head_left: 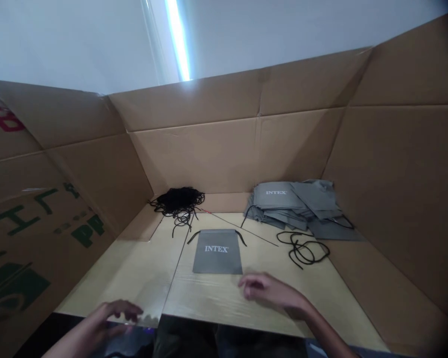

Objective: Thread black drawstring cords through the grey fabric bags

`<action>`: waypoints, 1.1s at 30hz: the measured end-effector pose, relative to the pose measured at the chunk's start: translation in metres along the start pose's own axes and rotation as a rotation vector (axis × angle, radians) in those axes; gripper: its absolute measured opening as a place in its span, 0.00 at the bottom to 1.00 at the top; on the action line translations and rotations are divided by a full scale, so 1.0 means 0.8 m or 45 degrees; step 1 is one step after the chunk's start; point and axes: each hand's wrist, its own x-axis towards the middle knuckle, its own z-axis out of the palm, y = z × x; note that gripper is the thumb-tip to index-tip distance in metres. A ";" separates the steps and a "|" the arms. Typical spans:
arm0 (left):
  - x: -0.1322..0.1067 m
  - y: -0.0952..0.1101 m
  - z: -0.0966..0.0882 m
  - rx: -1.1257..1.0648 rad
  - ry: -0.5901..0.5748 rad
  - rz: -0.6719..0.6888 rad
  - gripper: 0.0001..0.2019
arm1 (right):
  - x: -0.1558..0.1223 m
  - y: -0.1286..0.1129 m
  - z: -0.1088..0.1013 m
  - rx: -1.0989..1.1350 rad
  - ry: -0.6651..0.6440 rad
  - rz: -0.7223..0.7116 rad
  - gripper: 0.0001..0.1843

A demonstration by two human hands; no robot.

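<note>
A grey drawstring pouch point(217, 257) printed INTEX lies flat in the middle of the pale wooden table point(134, 268), a black cord through its top hem. My right hand point(272, 291) hovers just in front of the pouch, fingers loosely stretched toward it, holding nothing. My left hand point(110, 318) rests at the table's near edge with fingers spread, also empty. A thin rod point(242, 229) lies diagonally behind the pouch.
A tangle of black cords point(179, 203) sits at the back left. A stack of grey INTEX pouches point(298, 206) lies at the back right, a loose black cord point(306, 250) in front of it. Cardboard walls point(395, 174) enclose the table on three sides.
</note>
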 end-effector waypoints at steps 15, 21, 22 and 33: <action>0.270 0.084 0.094 0.223 0.316 0.356 0.14 | 0.136 0.052 -0.083 -0.344 0.762 0.101 0.15; 0.328 0.154 0.128 0.228 0.163 0.831 0.11 | 0.134 0.067 -0.086 -0.473 0.676 0.102 0.12; 0.335 0.167 0.135 0.233 0.126 0.898 0.11 | 0.132 0.069 -0.086 -0.494 0.651 0.099 0.12; 0.371 0.247 0.206 0.303 -0.199 1.297 0.07 | 0.134 0.078 -0.073 -0.614 0.674 -0.013 0.06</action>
